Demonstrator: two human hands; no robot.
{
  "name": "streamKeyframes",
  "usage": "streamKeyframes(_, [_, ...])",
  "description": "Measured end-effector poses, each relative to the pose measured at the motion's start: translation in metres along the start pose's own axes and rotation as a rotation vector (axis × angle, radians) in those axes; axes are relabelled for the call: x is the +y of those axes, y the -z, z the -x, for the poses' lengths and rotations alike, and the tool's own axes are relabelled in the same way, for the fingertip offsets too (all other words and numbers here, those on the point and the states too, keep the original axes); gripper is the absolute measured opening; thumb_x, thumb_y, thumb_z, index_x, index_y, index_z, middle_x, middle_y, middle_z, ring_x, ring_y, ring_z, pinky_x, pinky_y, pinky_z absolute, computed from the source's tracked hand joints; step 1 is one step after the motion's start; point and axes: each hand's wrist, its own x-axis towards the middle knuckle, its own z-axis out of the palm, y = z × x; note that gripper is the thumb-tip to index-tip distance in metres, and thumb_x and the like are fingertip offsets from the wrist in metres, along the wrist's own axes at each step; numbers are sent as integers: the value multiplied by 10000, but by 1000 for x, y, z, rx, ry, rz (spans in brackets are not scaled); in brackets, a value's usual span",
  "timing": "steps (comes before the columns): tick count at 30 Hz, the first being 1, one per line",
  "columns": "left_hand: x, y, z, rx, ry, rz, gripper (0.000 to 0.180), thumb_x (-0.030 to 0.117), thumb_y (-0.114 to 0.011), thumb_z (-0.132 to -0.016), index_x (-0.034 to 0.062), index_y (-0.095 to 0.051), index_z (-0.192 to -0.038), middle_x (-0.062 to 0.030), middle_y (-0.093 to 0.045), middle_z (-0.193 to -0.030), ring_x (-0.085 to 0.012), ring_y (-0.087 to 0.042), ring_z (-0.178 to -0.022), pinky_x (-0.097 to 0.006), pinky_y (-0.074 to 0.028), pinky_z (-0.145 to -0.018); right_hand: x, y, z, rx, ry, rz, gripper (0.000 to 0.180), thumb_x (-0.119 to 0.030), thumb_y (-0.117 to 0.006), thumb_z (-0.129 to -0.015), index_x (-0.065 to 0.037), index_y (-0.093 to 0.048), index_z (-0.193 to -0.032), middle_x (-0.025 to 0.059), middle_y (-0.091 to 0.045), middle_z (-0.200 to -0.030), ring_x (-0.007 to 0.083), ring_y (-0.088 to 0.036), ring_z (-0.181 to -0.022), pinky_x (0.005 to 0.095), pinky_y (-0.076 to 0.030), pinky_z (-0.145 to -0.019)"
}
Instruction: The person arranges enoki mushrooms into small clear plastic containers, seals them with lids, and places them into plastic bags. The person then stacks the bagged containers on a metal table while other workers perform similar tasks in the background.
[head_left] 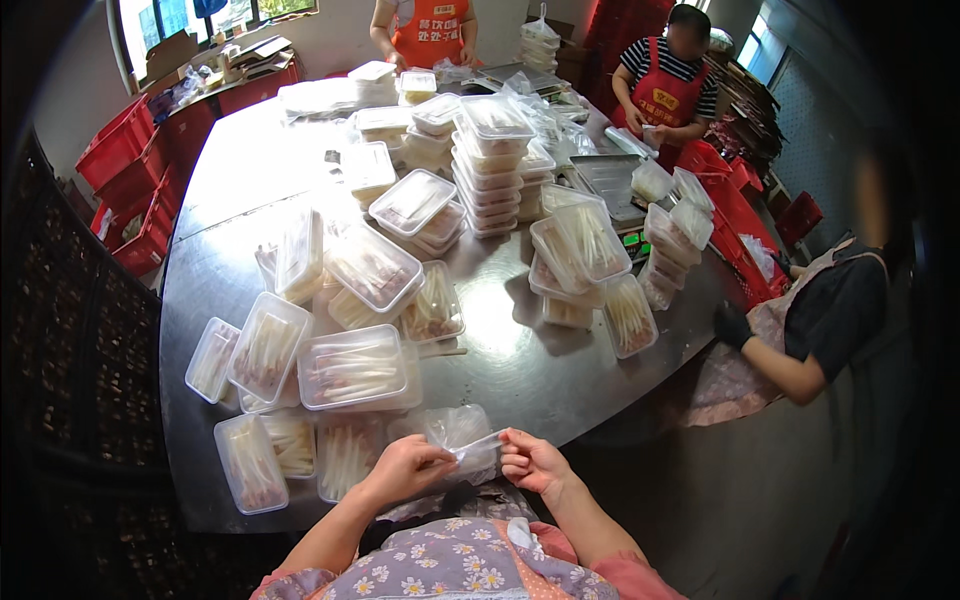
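Observation:
Near the front edge of the metal table, a clear plastic bag [458,428] is stretched between my two hands. My left hand [408,468] pinches one side of it, and my right hand [532,462] grips the other side by a twisted end. What lies inside the bag is hard to make out. Just left of my hands are lidded clear plastic boxes of pale, stick-like food; one box [349,458] is close behind my left hand, and another box [356,367] lies on a stack beyond it. A further box [250,464] rests tilted at the table's left front.
A tall stack of boxes [488,190] rises mid-table. More piles stand right, beside a metal tray [608,185]. Red crates [120,140] are at the left. A person in black gloves [735,325] stands at the right; two people in aprons work at the far side.

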Motion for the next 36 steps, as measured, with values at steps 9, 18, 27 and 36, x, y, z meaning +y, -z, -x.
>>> streamKeyframes(9, [-29, 8, 21, 188, -38, 137, 237, 237, -662, -778, 20, -608, -701, -105, -638, -876, -251, -596, -804, -339, -464, -691, -16, 2, -16, 179, 38, -209, 183, -200, -573, -947, -22, -571, -993, -23, -473, -629, 57, -376, -437, 190, -280, -389])
streamKeyframes(18, [-18, -1, 8, 210, -69, -111, 163, 137, -642, -816, 6, -630, -720, -125, -601, -832, -316, -585, -791, -390, -472, -688, -39, -7, -7, 204, 176, -71, 147, -129, -631, -900, 16, -612, -916, -11, -486, -658, 50, -441, -504, 176, -305, -422])
streamKeyframes(27, [-17, -13, 12, 410, 47, 56, 140, 55, -651, -814, -17, -582, -716, -132, -593, -846, -271, -584, -750, -337, -463, -666, -11, -16, -22, 164, 980, 1321, 560, -323, -696, -844, -60, -504, -1300, 74, -564, -1032, 161, -567, -823, 274, -478, -690])
streamKeyframes(36, [13, -9, -6, 558, -136, -112, 123, -6, -643, -783, 11, -587, -891, -131, -575, -976, -226, -593, -753, -320, -492, -677, -3, -35, -44, 17, 1277, 1932, 128, -210, -627, -708, -101, -560, -706, 94, -569, -720, 295, -589, -733, 430, -463, -627])
